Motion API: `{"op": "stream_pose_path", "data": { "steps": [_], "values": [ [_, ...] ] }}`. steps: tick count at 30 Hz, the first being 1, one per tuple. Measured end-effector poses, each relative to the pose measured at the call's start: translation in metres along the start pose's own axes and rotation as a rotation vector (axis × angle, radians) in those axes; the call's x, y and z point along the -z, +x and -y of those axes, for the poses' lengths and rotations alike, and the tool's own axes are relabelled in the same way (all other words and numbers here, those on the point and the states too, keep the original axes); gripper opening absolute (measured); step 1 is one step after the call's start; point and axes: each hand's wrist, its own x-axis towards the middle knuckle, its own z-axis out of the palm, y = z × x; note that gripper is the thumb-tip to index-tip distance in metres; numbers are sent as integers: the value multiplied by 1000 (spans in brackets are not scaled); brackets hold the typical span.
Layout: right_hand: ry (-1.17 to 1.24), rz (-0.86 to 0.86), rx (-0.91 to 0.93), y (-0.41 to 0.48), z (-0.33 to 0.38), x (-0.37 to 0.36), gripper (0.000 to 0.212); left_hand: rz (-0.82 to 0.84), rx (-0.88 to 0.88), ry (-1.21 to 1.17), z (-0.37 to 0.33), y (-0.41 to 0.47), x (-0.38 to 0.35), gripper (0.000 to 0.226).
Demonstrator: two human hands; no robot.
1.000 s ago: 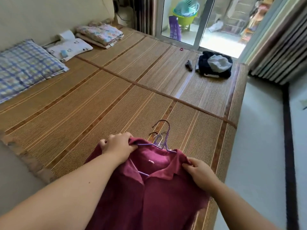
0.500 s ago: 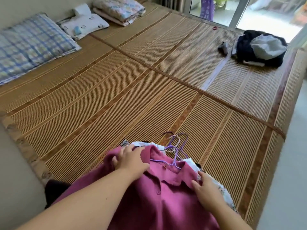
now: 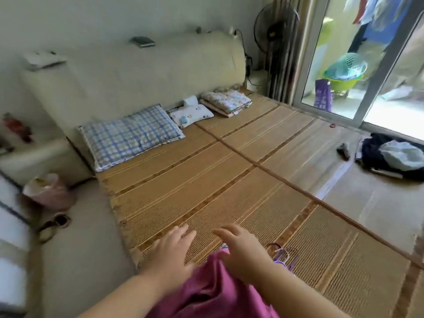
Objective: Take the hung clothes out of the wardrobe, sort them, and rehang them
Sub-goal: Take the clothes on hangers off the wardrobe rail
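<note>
Fig.: L hand point(image 3: 169, 251) & R hand point(image 3: 243, 251) were spread, gripping nothing, over magenta shirt point(image 3: 206, 292), which lay at near edge of mat point(image 3: 206, 180) w/ purple hangers point(image 3: 284, 254) beside it. Risk: careless tug could tangle hooks or drag shirt off.

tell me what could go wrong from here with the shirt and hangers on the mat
The purple hangers lie bunched, hooks overlapping, beside the magenta shirt. Lifting one may drag the others along or snag the fabric. The left hand and right hand are both open and hold nothing. The shirt also sits near the edge of the bamboo mat, so it might slide toward the floor.
</note>
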Motion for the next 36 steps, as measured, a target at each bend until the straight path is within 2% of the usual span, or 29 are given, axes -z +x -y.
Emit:
{"op": "stream_pose_path", "data": {
  "steps": [4,11,21,25,32,36],
  "values": [
    [-87,-68,244,36,106,45,56,-252,56,4,52,-58,89,71],
    [-108,-94,615,63,312,65,55,-547,281,95,157,-192,200,72],
    [-41,-137,1066,25,576,29,58,-725,682,334,266,-406,269,66],
    [28,-166,1226,3,655,23,59,-785,793,540,284,-476,300,63],
    [168,-216,1437,-7,771,26,57,-832,1031,863,292,-550,374,52],
    [237,-219,1546,10,830,31,58,-914,1119,1018,305,-571,409,42]
  ]
}}
